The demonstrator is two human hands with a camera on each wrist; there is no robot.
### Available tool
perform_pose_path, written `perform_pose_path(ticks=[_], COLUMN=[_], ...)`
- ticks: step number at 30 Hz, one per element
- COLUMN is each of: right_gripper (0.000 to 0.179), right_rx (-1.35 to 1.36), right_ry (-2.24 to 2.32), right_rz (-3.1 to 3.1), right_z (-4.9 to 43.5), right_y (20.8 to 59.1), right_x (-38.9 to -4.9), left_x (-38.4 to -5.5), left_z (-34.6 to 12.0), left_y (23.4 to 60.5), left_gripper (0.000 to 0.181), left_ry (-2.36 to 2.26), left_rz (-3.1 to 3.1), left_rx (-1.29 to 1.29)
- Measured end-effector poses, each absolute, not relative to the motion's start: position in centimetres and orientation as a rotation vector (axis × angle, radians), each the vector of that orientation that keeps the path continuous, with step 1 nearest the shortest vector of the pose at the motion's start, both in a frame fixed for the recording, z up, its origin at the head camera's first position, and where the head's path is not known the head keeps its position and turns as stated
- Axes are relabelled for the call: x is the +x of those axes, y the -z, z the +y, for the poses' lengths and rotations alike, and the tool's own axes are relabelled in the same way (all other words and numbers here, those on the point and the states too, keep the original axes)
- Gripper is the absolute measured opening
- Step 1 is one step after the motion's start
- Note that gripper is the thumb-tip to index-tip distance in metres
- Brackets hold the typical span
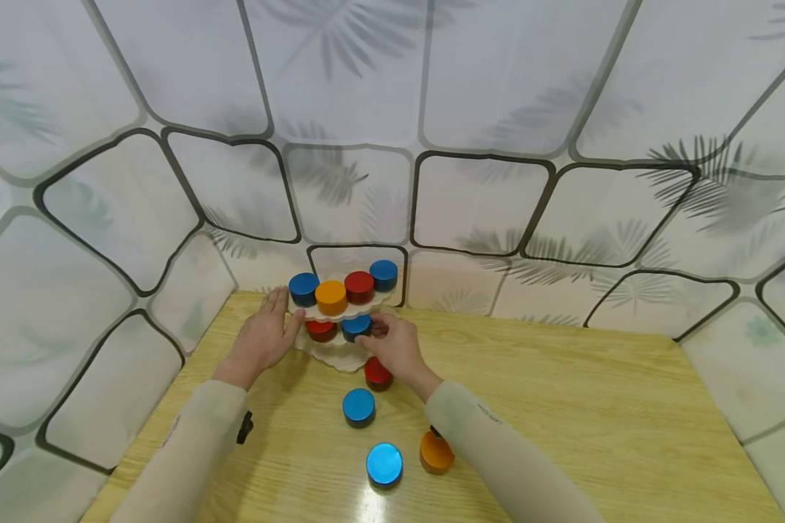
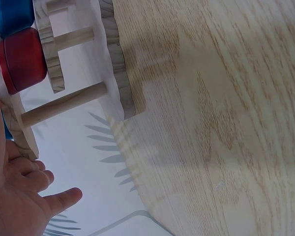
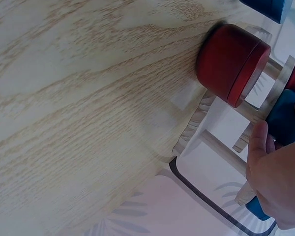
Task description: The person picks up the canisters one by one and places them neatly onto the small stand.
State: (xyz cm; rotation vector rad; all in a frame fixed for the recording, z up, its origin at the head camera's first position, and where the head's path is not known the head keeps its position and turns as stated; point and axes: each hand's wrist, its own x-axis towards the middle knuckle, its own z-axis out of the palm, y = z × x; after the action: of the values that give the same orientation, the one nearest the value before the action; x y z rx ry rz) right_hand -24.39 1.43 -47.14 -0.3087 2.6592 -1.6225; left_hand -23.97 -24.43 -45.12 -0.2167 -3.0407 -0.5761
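A tiered wooden stand with scalloped shelves holds round tins. My right hand pinches a blue tin between thumb and fingers at the right of the middle shelf, beside a red tin. At the upper shelf's left edge is my left hand, its fingers extended along the side and its thumb near the front rim. On that upper shelf sit a blue tin, an orange tin, a red tin and another blue tin.
On the wooden table, a red tin stands in front of the stand. Closer to me are a blue tin, another blue tin and an orange tin by my right sleeve. A patterned wall rises behind.
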Motion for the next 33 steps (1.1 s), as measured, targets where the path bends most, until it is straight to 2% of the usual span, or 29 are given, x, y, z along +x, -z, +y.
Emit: perform_pose_path(ticks=[18,33], right_gripper=[0.046,0.041], right_rx=[-0.302,-0.333], right_ry=[1.614,1.627], right_rz=[2.706,2.705], right_z=[0.4,0.2], right_y=[47.4,47.4], right_x=[-24.6,-24.5], left_x=[-24.0,-24.0], left_z=[-24.5,-24.5], left_y=[45.3,45.2], left_gripper=[0.079,0.077], left_ry=[0.555,0.551], left_rz=[-3.045,-3.044], left_rx=[-0.217,-0.218])
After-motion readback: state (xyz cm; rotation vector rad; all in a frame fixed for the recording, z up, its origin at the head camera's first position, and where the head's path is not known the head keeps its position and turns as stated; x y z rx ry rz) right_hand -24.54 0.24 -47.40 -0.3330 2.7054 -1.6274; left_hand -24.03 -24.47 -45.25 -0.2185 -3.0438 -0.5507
